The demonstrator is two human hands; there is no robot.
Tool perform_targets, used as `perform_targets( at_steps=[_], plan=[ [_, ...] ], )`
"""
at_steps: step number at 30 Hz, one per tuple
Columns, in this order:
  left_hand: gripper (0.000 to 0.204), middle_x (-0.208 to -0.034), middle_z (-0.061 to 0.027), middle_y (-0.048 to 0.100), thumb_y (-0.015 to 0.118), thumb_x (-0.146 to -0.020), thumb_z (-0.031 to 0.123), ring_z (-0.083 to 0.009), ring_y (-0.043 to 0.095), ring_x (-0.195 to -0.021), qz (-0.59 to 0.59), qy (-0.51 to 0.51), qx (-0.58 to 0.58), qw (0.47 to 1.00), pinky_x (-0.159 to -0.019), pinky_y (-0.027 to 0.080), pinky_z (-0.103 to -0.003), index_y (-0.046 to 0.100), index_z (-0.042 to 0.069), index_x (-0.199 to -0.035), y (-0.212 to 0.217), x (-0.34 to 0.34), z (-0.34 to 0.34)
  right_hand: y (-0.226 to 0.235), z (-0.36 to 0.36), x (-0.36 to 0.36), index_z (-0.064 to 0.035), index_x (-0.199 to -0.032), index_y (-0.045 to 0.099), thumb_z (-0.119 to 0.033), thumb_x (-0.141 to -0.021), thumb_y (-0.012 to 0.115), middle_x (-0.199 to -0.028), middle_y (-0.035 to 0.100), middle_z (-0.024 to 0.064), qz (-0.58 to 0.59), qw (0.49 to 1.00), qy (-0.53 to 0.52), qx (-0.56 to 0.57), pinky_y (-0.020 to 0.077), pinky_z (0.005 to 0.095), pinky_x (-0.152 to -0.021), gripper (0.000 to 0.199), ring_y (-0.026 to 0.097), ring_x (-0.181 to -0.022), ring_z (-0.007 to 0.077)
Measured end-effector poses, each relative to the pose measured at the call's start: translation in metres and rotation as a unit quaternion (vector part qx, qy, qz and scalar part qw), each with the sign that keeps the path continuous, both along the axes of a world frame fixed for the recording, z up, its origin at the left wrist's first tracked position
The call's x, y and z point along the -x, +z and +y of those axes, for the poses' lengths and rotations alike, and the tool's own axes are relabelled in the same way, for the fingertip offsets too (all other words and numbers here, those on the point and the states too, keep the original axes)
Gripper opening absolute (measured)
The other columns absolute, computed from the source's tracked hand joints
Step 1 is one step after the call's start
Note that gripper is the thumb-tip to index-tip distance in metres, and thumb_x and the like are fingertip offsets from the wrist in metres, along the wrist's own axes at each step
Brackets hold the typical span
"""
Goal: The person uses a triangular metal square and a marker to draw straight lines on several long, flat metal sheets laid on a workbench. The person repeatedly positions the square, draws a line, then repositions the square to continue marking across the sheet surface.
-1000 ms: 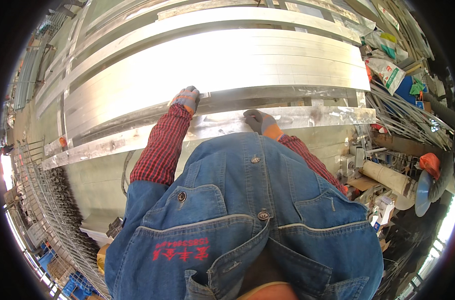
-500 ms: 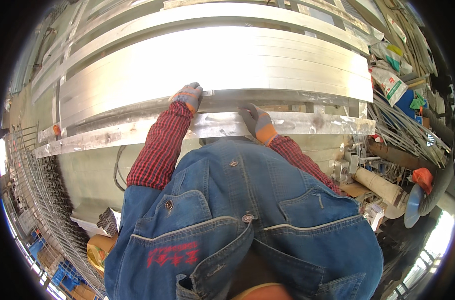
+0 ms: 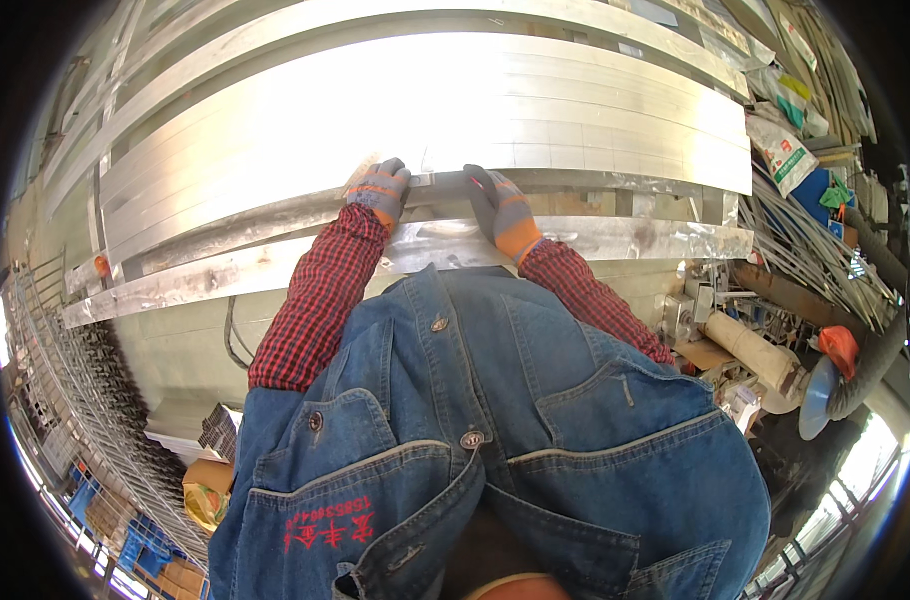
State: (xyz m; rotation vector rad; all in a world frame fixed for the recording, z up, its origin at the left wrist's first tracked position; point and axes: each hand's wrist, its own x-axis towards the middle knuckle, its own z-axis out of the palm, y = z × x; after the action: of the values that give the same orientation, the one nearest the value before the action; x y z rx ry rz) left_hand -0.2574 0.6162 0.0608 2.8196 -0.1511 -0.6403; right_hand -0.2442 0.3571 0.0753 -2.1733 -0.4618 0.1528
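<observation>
Hidden or unclear: the palms and thumbs of both hands lie face down and cannot be seen; the denim jacket (image 3: 495,430) fills the near half of the view and covers whatever sits below the bench edge; the far ends of the metal strips bend away into the dark rim. Left hand (image 3: 380,190), grey and orange glove, red checked sleeve: laid flat, fingers together and extended, on the near edge of the stack of long metal strips (image 3: 425,110), clamped on nothing. Right hand (image 3: 503,208), same glove: likewise flat, just beside the left, fingers resting on the same edge. Stack: lies across the bench from left to right, far of the person. Near it runs a shiny metal rail (image 3: 615,238). Right: cardboard tube (image 3: 750,350), printed bags (image 3: 780,150). Left: wire mesh racks (image 3: 65,400).
</observation>
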Motion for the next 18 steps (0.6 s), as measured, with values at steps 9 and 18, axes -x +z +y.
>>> perform_targets(
  at_steps=[9,18],
  plan=[
    [0.024,-0.137,-0.0109,0.066,0.06,-0.109,0.024,-0.0367,0.065,-0.126,-0.066,-0.008,0.043,0.997,-0.105,0.056,-0.049,0.07,0.011,-0.126,-0.007,0.005,0.006,-0.002,0.028,-0.029,-0.0134,-0.145,0.065,-0.021,-0.108,0.06,-0.128,0.073,0.0184,-0.003,0.997,0.028,0.071,0.0545,0.049,-0.104,0.039,0.067,-0.116,0.0415],
    [0.023,-0.137,-0.0117,0.066,0.063,-0.106,0.019,-0.0373,0.065,-0.127,-0.062,-0.023,0.052,0.996,-0.106,0.056,-0.049,0.07,0.01,-0.126,-0.005,0.004,0.008,-0.022,0.056,-0.055,-0.0111,-0.148,0.062,-0.015,-0.103,0.06,-0.136,0.07,0.0176,-0.026,0.987,0.043,0.151,0.0542,0.0482,-0.108,0.044,0.065,-0.123,0.0401]
  ],
)
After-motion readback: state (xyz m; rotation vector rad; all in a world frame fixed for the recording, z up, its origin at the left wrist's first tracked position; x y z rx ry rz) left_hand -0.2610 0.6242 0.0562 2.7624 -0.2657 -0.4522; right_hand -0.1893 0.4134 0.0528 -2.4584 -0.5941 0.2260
